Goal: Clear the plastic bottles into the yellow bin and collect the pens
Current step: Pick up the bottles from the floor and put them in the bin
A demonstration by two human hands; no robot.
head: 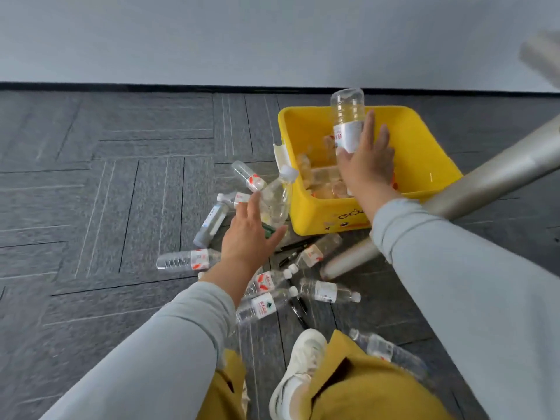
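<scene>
The right hand [365,168] grasps an upturned plastic bottle [348,119] above the yellow bin [321,213], which already contains bottles. The left hand [250,234], fingers spread, reaches over a crumpled bottle [277,201] beside the bin. More bottles and black pens [295,247] lie scattered on the floor nearby.

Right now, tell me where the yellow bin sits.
In the head view, the yellow bin sits on the carpet at upper right, beside the bottle pile, under the right hand.
</scene>
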